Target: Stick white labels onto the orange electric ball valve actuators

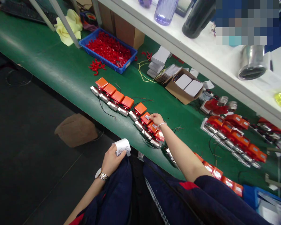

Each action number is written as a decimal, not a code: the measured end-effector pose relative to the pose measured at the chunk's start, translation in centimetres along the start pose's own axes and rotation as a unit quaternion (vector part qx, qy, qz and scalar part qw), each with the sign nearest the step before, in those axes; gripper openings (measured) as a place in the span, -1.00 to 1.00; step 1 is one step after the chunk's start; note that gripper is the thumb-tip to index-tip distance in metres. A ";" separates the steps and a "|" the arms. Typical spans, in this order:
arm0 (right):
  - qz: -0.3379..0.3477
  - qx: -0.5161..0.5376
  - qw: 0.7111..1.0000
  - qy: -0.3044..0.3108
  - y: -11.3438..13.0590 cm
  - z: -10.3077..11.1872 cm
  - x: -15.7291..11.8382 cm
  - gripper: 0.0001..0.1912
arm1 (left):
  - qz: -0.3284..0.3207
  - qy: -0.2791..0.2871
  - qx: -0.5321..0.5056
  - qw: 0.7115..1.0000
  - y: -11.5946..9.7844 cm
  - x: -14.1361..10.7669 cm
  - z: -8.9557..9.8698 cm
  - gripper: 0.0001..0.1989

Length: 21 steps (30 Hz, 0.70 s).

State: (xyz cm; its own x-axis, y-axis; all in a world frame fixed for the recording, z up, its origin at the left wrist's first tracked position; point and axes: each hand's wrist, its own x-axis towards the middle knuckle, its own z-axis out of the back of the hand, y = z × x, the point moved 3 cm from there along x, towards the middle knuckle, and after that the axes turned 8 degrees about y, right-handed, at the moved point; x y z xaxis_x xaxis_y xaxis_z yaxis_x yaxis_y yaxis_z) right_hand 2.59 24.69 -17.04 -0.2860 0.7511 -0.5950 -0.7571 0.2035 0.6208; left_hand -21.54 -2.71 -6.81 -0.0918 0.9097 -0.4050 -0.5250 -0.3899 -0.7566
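My left hand [113, 159] is closed around a roll of white labels [122, 146] near the table's front edge. My right hand [157, 119] reaches over the green table, its fingers pinched together at a small white label [147, 117] on the orange cap of a small motorised valve [143, 119]. This valve stands in a row of similar units, each an orange box on a silver metal body with black wires. The two units nearer me, such as one orange box [152, 127], carry labels too. Farther left, several orange boxes [118, 97] show plain tops.
A blue tray [128, 63] of small red parts stands at the back, with loose red pieces [97, 66] beside it. A cardboard box [186, 97] holds white cartons. More orange units [238, 137] lie at right. A white shelf [201, 59] overhangs the table's back.
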 end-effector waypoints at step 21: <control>-0.013 0.013 1.000 -0.017 -1.6 -0.8 1.4 -0.71 | -0.005 0.005 0.005 1.000 0.3 0.9 -0.2 -0.69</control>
State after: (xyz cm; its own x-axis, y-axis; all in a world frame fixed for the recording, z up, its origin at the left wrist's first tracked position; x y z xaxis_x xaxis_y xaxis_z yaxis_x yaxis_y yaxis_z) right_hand 2.89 24.93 -19.31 -0.2459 0.7655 -0.5947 -0.7486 0.2398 0.6182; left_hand -21.63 -2.03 -7.54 -0.0786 0.9119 -0.4029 -0.5341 -0.3797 -0.7553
